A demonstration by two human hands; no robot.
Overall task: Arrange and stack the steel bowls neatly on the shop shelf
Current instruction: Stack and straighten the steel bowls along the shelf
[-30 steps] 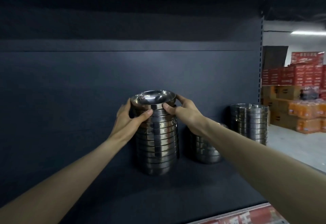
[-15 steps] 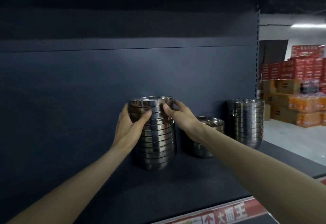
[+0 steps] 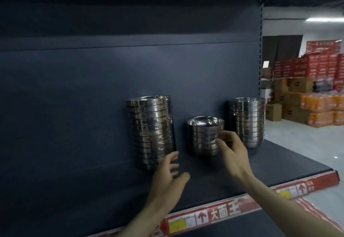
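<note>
Now left hand (image 3: 167,179) hangs spread; right hand (image 3: 233,153) apparently pinches the short stack (image 3: 202,136).

Three stacks of bowls stand in a row on the shelf (image 3: 279,164), close to the back panel (image 3: 74,106): the tall stack (image 3: 151,132) left, the short stack (image 3: 203,137) in the middle, the right stack (image 3: 246,123) at the far-right end. The left hand (image 3: 167,179) is near the tall stack's base, on its right. The right hand (image 3: 232,151) lies between the short and right stacks, fingers curled against the short stack's right side. A price strip (image 3: 214,215) runs along the shelf's near edge. Cartons (image 3: 305,95) sit on the floor far right, beyond the shelf.
</note>
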